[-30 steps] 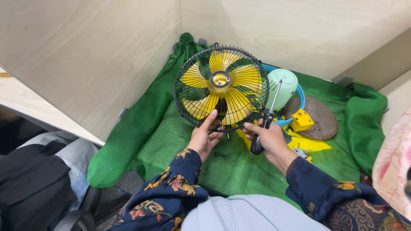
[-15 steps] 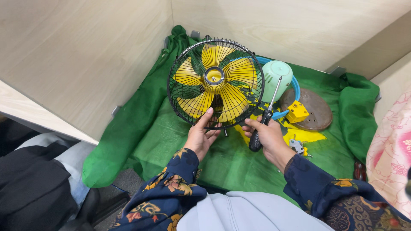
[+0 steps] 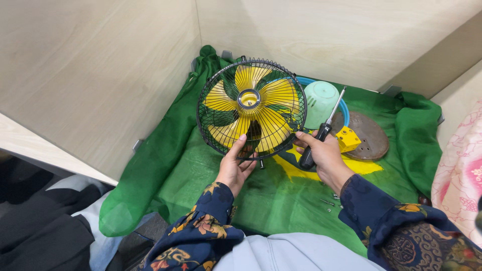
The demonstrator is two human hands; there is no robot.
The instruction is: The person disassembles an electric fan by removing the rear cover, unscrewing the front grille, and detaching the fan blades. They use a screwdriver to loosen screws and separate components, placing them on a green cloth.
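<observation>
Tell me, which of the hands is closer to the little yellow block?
The right. The right hand, gripping the screwdriver, sits just left of the yellow block. The left hand is farther left, under the fan's black grille.

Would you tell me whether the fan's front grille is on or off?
On: the black wire grille covers the yellow blades.

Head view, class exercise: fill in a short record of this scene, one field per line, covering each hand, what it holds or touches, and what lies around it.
Left hand: grips the lower rim of the fan guard, fingers against the wires
Right hand: closed around a screwdriver, black handle, shaft pointing up and away
Fan blades: yellow, behind the black guard
Surface: green cloth with a yellow patch
Behind the fan: pale green housing, blue ring, round brown base plate, yellow block
Loose parts: small screws near the right wrist
</observation>
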